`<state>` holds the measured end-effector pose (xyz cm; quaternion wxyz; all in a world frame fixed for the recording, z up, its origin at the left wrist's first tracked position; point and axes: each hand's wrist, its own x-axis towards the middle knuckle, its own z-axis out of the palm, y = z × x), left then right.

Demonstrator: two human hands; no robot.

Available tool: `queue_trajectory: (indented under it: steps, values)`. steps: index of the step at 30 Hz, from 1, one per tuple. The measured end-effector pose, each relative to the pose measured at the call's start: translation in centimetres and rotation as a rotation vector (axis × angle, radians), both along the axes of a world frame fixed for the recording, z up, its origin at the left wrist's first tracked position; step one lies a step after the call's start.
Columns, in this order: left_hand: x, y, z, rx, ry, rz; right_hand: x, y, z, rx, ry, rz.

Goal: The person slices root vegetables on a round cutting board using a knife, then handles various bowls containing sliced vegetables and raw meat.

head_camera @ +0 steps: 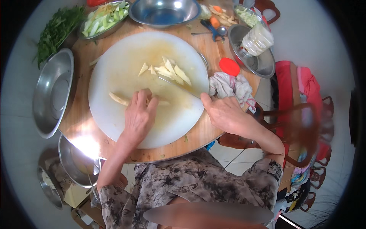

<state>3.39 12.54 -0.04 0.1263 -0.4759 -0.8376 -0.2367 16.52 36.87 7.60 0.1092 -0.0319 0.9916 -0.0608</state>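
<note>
A large round white cutting board (123, 63) lies on the wooden table. My left hand (141, 113) rests over a long pale peeled vegetable (117, 99), its fingers gripping the middle while one end sticks out on each side. My right hand (224, 113) is at the board's right edge, closed around the handle of a knife (183, 88); the handle is hidden in the fist. The blade, seen almost edge-on, reaches up and left over the board. Just beyond it sits a small heap of pale cut wedges (168, 70).
Steel basins (54, 93) stand at the left and far side (164, 24). A bowl of chopped green vegetable (105, 23), leafy greens (58, 28), a blue-handled peeler (213, 30), a red lid (229, 66), a crumpled cloth (230, 87) and a basin holding a plastic container (257, 41) surround the board.
</note>
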Motion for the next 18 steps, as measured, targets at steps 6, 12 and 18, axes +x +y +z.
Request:
queue_trajectory:
  steps: [6, 12, 18]
  values:
    - [0.8, -0.9, -0.3, 0.145, -0.063, -0.002, -0.9, -0.6, 0.4, -0.002, -0.036, 0.077]
    - [2.1, -1.2, -2.1, 0.156, 0.045, 0.13, -2.5, -3.3, 0.5, 0.0, -0.001, 0.223]
    - [6.0, -6.7, 1.1, 0.39, -0.036, 0.336, -2.1, -3.5, -1.2, -0.012, 0.021, 0.145]
